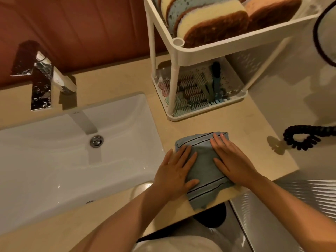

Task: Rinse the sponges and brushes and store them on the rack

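- Left hand (pixel 174 171) and right hand (pixel 231 160) lie flat side by side, fingers straight, gripping nothing. They press a folded blue-grey cloth (pixel 202 160) at the near edge of the counter (pixel 127 82), probably to dry the palms or smooth the fold.
- White sink basin (pixel 54 160) sits just left of the left hand, close by for rinsing.
- Two-tier white rack (pixel 209 53) stands beyond both sets of fingertips, apart from the cloth.
- Sponges (pixel 214 24) stand on edge in its upper tier, packed together, likely to drain.
- Brushes (pixel 192 90) lie in the lower tier on a perforated floor; storing looks essentially finished.
- Black coiled cord (pixel 300 137) rests well right of the right hand.
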A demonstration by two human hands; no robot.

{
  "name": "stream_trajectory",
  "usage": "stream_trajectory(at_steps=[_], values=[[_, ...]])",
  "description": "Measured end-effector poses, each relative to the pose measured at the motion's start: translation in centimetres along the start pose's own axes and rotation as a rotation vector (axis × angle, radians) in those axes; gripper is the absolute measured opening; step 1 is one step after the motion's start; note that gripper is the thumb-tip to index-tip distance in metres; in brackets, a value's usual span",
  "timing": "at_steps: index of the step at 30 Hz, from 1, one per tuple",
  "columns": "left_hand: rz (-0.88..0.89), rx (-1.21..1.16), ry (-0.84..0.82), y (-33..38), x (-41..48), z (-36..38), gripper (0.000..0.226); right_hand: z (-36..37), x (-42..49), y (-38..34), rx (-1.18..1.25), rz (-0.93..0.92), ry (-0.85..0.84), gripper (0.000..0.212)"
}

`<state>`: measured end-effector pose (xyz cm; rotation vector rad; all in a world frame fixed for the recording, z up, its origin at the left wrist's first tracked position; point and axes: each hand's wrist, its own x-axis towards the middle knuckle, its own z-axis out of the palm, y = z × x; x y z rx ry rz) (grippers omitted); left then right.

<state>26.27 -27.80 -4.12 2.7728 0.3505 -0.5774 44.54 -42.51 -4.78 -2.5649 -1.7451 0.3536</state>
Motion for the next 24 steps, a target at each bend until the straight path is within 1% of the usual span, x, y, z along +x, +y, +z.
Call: stream_trajectory(at_steps=[1,3,5,7,10,13,14,16,18,21,23,24], values=[[-0.004,-0.011,0.001,0.4,0.1,0.3,0.073,-0.1,-0.3,0.3,0.01,-0.003,0.001,0.058],[0.001,-0.038,0.073,1.2,0.0,0.4,0.075,-0.3,-0.6,0.7,0.041,-0.009,-0.003,0.058],[0.062,-0.127,0.097,1.9,0.0,-0.1,0.077,-0.3,-0.8,0.6,0.085,0.003,0.007,0.059],[0.069,-0.249,0.074,1.9,0.1,-0.9,0.07,-0.1,-0.8,0.0,0.125,0.061,0.046,0.058],[0.079,-0.368,0.101,0.5,-0.6,-2.7,0.056,-0.4,0.2,-2.2,0.182,0.174,0.145,0.052],[0.129,-0.325,0.148,-1.8,-2.3,-3.9,0.048,-0.6,1.8,-5.6,0.248,0.15,0.211,0.049],[0.12,-0.308,0.162,-2.9,-3.1,-4.1,0.045,-0.6,2.5,-7.0,0.269,0.12,0.229,0.047],[0.061,-0.307,0.126,-5.0,-4.3,-4.0,0.041,-0.5,3.7,-9.3,0.322,0.05,0.263,0.041],[-0.08,-0.39,0.095,-7.6,-5.8,-3.6,0.04,-0.9,5.1,-11.5,0.378,-0.014,0.263,0.039],[-0.282,-0.504,0.002,-11.7,-8.6,-3.7,0.039,-2.2,7.5,-14.5,0.35,-0.086,0.147,0.034],[-0.358,-0.533,-0.078,-14.2,-10.6,-4.2,0.039,-3.0,9.0,-16.0,0.325,-0.151,0.101,0.034],[-0.387,-0.553,-0.073,-15.2,-11.5,-4.6,0.038,-3.6,9.7,-16.8,0.325,-0.156,0.075,0.035]])
